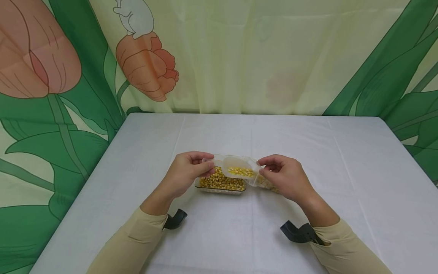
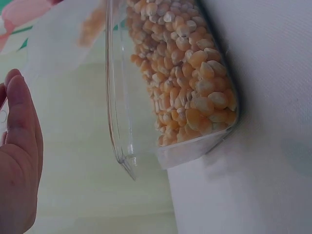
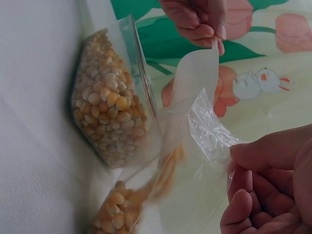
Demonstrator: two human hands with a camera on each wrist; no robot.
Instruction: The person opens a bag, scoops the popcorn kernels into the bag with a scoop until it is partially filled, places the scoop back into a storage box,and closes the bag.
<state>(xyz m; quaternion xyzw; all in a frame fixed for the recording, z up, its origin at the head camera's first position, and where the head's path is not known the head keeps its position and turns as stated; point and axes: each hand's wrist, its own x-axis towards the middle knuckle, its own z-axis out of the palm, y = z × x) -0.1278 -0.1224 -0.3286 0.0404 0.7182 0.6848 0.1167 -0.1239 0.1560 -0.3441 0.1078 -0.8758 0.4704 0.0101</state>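
Note:
My left hand (image 1: 184,175) pinches the handle of a translucent white scoop (image 1: 230,164). Yellow corn kernels (image 1: 240,172) lie in the scoop's bowl, which is tilted into the mouth of a clear plastic bag (image 3: 209,129). My right hand (image 1: 289,179) pinches the bag's edge between thumb and fingers. Inside the bag, kernels (image 3: 117,212) have gathered low down, with blurred ones above them in the right wrist view. Under the scoop stands a clear rectangular container (image 1: 222,191) holding many kernels (image 2: 183,78). The bag hangs beside its right end.
A white cloth covers the table (image 1: 212,236). Behind it hangs a curtain (image 1: 246,57) printed with flowers, leaves and a rabbit. Black wrist mounts (image 1: 301,233) stick out from both sleeves, low over the table.

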